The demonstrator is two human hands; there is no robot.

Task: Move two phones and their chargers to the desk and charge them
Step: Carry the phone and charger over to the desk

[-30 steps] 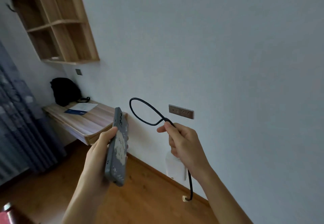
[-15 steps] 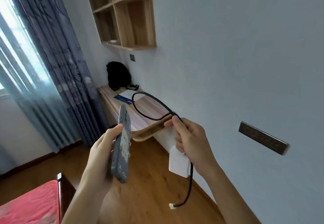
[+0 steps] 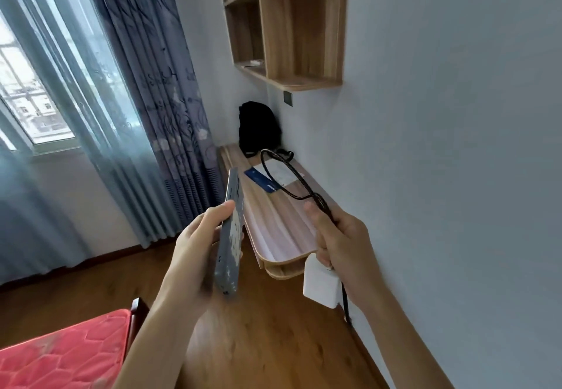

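The view has swung left along the wall over the last second. The long wall-mounted wooden desk (image 3: 273, 221), which was off to the far left, now lies straight ahead and much nearer, and the socket strip seen on the right wall is out of frame.

The grips have not changed. The left hand (image 3: 197, 248) curls round the grey phone in its patterned case (image 3: 231, 236), held on edge. The right hand (image 3: 343, 242) holds the white square charger block (image 3: 320, 285) and pinches the black braided cable (image 3: 286, 172), whose loop stands above the fingers.

I judge this the carrying leg for the first phone and charger. Nothing has been set down yet. A black backpack (image 3: 258, 128) and a blue booklet (image 3: 261, 180) sit on the far desk, and a small dark wall socket (image 3: 287, 98) above them looks like the likely plug point.
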